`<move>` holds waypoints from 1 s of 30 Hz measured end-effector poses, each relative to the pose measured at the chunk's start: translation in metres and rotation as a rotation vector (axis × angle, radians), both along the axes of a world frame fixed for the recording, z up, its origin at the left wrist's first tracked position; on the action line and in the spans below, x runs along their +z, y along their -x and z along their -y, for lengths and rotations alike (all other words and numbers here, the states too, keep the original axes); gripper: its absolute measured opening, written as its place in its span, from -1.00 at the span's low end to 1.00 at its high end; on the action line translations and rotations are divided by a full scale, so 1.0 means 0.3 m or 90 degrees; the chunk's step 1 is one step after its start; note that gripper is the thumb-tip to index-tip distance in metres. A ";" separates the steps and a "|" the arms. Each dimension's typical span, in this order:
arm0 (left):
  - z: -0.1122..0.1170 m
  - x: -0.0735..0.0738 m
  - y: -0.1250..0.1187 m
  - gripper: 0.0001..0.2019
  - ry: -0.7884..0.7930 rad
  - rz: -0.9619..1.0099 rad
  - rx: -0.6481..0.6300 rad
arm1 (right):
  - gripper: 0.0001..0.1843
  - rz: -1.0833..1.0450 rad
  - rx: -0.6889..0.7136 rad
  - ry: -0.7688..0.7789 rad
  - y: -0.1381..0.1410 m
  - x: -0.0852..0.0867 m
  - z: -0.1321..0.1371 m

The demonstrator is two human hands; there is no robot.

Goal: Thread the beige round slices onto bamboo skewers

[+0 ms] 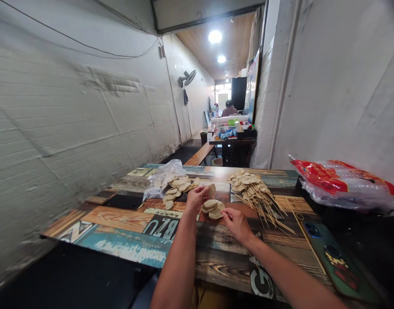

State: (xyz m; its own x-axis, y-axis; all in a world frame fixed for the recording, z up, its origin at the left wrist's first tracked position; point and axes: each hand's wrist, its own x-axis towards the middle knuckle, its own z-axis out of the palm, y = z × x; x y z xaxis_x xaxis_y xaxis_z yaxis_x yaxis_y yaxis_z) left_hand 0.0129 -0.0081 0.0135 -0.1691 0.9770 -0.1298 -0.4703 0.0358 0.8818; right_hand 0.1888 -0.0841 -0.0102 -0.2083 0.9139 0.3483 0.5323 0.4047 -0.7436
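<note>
My left hand [196, 197] is closed around a pale round slice [212, 189], held just above the table. Right below it lies a small stack of the same slices [212, 209]. My right hand [236, 223] rests on the table beside that stack, fingers pinched together; what they hold is too small to make out, perhaps a thin skewer. A loose heap of slices [179, 186] spills from a clear plastic bag [161, 177] to the left. A pile of finished skewers [253, 189] lies to the right.
The patterned wooden table [126, 227] stands against a white wall on the left. A phone [335, 257] lies at the right edge beside a red and clear plastic package [341, 182]. A person sits far down the corridor behind another table [232, 139].
</note>
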 end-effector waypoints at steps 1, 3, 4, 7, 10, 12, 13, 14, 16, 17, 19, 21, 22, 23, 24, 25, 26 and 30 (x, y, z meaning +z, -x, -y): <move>0.000 0.000 0.000 -0.55 -0.002 -0.003 -0.002 | -0.68 -0.001 -0.001 -0.001 0.000 -0.001 -0.001; 0.000 -0.001 0.002 -0.56 -0.008 -0.010 -0.008 | -0.69 -0.002 -0.005 0.001 0.000 -0.005 -0.003; 0.000 -0.002 0.002 -0.56 -0.010 -0.013 -0.012 | -0.69 -0.002 -0.008 0.003 0.001 -0.007 -0.005; 0.000 -0.002 0.003 -0.53 -0.017 -0.027 -0.023 | -0.70 0.011 -0.019 0.005 0.003 -0.009 -0.009; 0.002 -0.002 -0.004 -0.51 -0.017 -0.046 -0.024 | -0.71 0.028 -0.029 -0.004 0.004 -0.005 -0.008; 0.003 -0.001 -0.010 -0.51 -0.014 -0.060 -0.023 | -0.71 0.029 -0.036 -0.005 0.004 -0.002 -0.006; 0.004 0.000 -0.013 -0.52 -0.013 -0.066 -0.023 | -0.70 0.026 -0.037 -0.003 0.005 -0.001 -0.005; 0.005 0.001 -0.016 -0.53 -0.014 -0.072 -0.024 | -0.70 0.022 -0.036 0.000 0.005 -0.002 -0.005; 0.007 0.002 -0.022 -0.54 -0.023 -0.081 -0.031 | -0.71 0.016 -0.040 0.001 0.006 -0.007 -0.008; 0.009 0.002 -0.025 -0.54 -0.031 -0.083 -0.039 | -0.71 0.016 -0.045 0.001 0.007 -0.010 -0.010; 0.010 0.000 -0.031 -0.53 -0.046 -0.084 -0.056 | -0.71 0.019 -0.054 -0.002 0.007 -0.016 -0.016; 0.010 -0.005 -0.037 -0.53 -0.052 -0.079 -0.068 | -0.71 0.021 -0.060 -0.005 0.007 -0.019 -0.022; 0.008 -0.007 -0.040 -0.53 -0.049 -0.075 -0.067 | -0.71 0.023 -0.062 -0.006 0.007 -0.020 -0.023; 0.006 -0.009 -0.042 -0.54 -0.045 -0.069 -0.060 | -0.71 0.025 -0.063 -0.008 0.007 -0.020 -0.024; 0.004 -0.011 -0.044 -0.54 -0.039 -0.059 -0.048 | -0.71 0.026 -0.062 -0.011 0.007 -0.020 -0.023; 0.001 -0.012 -0.044 -0.55 -0.032 -0.045 -0.033 | -0.71 0.026 -0.060 -0.015 0.007 -0.019 -0.022; -0.001 -0.012 -0.044 -0.56 -0.023 -0.029 -0.022 | -0.71 0.025 -0.054 -0.021 0.006 -0.019 -0.020; -0.003 -0.002 -0.038 -0.62 0.016 0.035 -0.021 | -0.70 0.021 -0.035 -0.049 0.004 -0.017 -0.010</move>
